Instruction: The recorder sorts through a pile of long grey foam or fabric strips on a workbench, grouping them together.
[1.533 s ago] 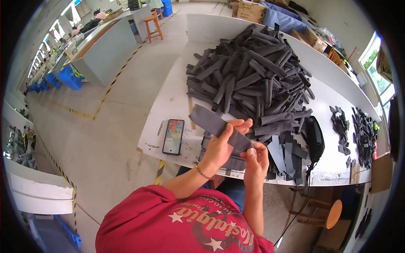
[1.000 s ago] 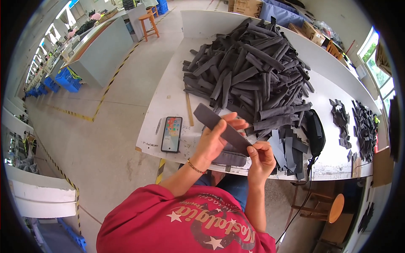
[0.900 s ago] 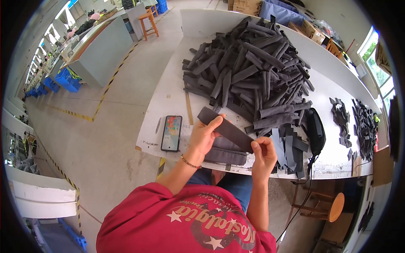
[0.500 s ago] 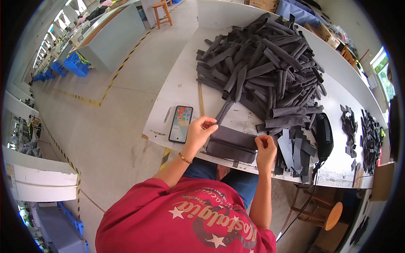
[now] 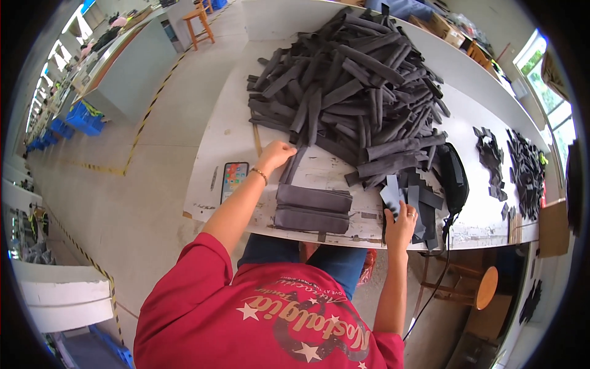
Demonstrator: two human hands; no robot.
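My left hand (image 5: 278,156) is closed in a pinch at the upper end of a narrow dark grey fabric strip (image 5: 291,169), which lies on the table below the heap. Two folded dark grey fabric pieces (image 5: 313,209) lie flat, one above the other, at the table's near edge between my hands. To the right, my right hand (image 5: 402,222) reaches over a loose pile of flat strips, its thumb and fingers apart at a light grey strip (image 5: 391,192). Black strips (image 5: 432,200) lie beside and under the light ones.
A tall heap of rolled dark fabric pieces (image 5: 350,80) covers the table's (image 5: 212,138) far middle. A phone (image 5: 234,178) lies by my left forearm. A black pouch (image 5: 453,178) with a cord sits right of the strips. Further right are more dark scraps (image 5: 527,166) and a wooden stool (image 5: 485,288).
My left hand has moved up from the strip's lower end to its upper end. My right hand has left the folded fabric and moved right to the flat strips. The view has shifted slightly.
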